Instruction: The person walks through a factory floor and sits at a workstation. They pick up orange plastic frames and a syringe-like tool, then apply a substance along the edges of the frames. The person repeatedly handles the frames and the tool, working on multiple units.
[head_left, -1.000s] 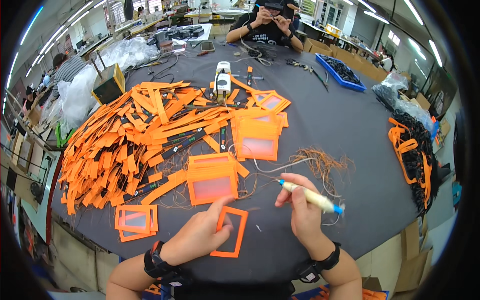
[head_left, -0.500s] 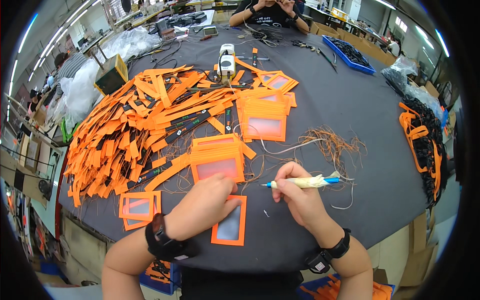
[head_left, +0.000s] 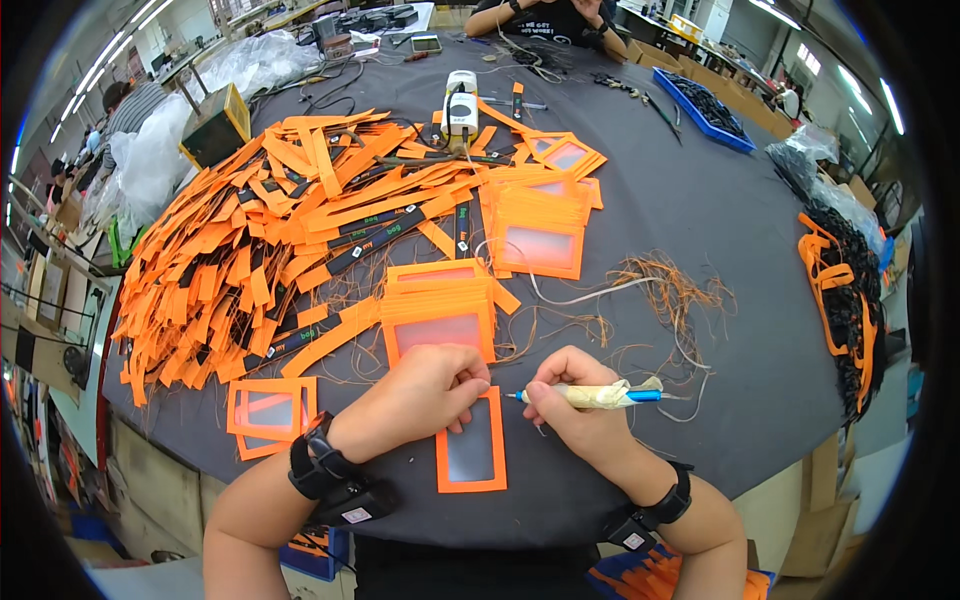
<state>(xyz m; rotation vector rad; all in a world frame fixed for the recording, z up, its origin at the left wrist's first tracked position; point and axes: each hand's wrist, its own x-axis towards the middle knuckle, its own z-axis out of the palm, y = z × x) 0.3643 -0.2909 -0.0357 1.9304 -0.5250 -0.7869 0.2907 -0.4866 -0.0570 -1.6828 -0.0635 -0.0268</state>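
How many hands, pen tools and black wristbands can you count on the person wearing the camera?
hands: 2, left hand and right hand
pen tool: 1, in the right hand
black wristbands: 2
Total: 5

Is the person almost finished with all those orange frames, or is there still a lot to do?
Hard to say exactly. Looks done: small frames lie to the left, and stacks of frames sit ahead. In hand: the left hand presses one orange frame on the table while the right hand holds a pen-like tool beside it. Left: a big heap of orange strips, so probably lots.
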